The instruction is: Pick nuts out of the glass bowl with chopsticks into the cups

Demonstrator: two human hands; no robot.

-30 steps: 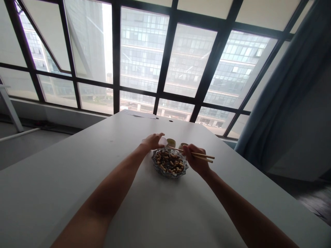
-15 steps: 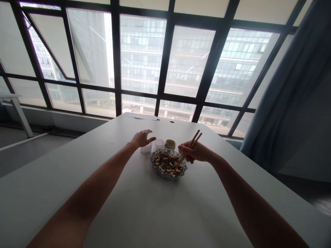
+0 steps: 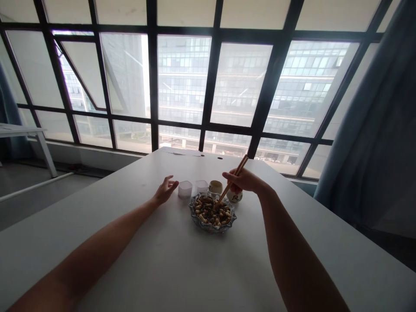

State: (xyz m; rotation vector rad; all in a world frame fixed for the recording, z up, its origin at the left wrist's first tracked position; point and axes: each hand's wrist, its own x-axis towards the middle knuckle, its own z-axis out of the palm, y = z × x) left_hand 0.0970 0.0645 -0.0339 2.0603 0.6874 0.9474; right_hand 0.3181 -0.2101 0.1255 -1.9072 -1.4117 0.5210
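Observation:
A scalloped glass bowl (image 3: 212, 226) full of peanuts and darker pieces stands on the white table (image 3: 182, 268). My right hand (image 3: 242, 180) is closed round a pair of wooden chopsticks (image 3: 231, 182), whose tips reach down among the nuts. Behind the bowl are two translucent plastic cups (image 3: 185, 190) and a yellowish cup (image 3: 215, 186). A second ceramic cup with a dark character (image 3: 234, 196) is partly under my right hand. Left of the plastic cups, my left hand (image 3: 165, 190) has its fingers apart and holds nothing.
White sheets (image 3: 182, 152) lie at the table's far end, near two dark round spots. Large windows stand beyond it. A blue curtain (image 3: 367, 143) hangs at the right, and another white table (image 3: 19, 131) is at the far left.
My left hand has moved left, away from the plastic cups. The chopstick tips have shifted to the back middle of the bowl, and the ceramic cup with the character shows more. The view has shifted slightly.

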